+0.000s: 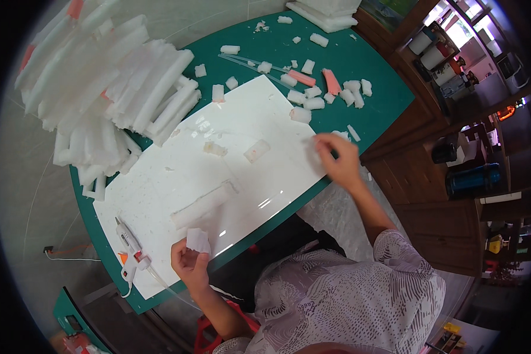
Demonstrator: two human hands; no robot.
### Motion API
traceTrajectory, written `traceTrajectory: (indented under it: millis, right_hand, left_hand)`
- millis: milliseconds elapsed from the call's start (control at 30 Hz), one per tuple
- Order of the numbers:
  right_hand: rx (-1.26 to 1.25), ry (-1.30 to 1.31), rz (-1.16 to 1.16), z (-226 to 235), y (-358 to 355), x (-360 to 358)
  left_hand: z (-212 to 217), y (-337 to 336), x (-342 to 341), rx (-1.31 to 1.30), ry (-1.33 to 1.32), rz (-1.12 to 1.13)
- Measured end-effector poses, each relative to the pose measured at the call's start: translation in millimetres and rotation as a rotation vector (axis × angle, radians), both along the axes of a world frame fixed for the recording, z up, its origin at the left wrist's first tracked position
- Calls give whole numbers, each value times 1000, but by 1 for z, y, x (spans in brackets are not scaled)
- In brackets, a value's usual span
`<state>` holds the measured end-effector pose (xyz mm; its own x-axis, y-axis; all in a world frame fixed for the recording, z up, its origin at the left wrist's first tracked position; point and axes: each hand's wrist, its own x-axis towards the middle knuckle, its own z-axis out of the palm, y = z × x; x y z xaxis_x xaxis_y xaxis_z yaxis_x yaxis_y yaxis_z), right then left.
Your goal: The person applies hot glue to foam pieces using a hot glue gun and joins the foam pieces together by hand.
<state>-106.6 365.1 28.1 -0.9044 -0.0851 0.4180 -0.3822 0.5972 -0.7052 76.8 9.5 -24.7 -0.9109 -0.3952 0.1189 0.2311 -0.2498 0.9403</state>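
Two hands to place, one much nearer the work. Found the left hand [190, 265] half closed at the near edge of the white board [301, 154], thumb and curled fingers around a short foam block [198, 241]. Saw the long foam strip [205, 204] on the board at about 12 o'clock from that hand, just beyond the block, with its long axis along 8 to 2 o'clock. Saw the right hand [340, 162] well apart, at the board's 3 o'clock end, loosely curled with a gap between fingers and thumb; made out nothing in its grip. From there, found the strip between 8 and 9 o'clock, so judged the left nearer. Noted a glue gun [127, 237] at the left hand's 10 o'clock.
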Motion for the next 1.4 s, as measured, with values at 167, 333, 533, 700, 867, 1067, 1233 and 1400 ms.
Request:
traceTrajectory:
  millis: [167,333,533,700,867,1067,1233,1400]
  right_hand:
    - [152,145,-310,4,81,-57]
    - [437,130,-339,-13,114,-90]
    - [480,140,-395,-18,118,-105]
    - [402,135,-412,-10,121,-103]
    - [214,71,-358,-6,125,-97]
    - [69,-35,-254,-6,131,-92]
    - [73,-26,-260,-9,132,-90]
    - [-242,-202,-256,-4,123,-85]
  left_hand:
    - [7,3,-4,12,17,-19]
    - [-1,1,-3,-2,50,-17]
    - [-2,0,-4,36,105,-73]
    - [2,1,-4,-5,89,-63]
    - [1,1,-5,-39,75,-56]
    - [-1,-1,-2,-9,79,-61]
    - [0,0,-1,5,61,-47]
    - [0,0,-1,-13,56,-45]
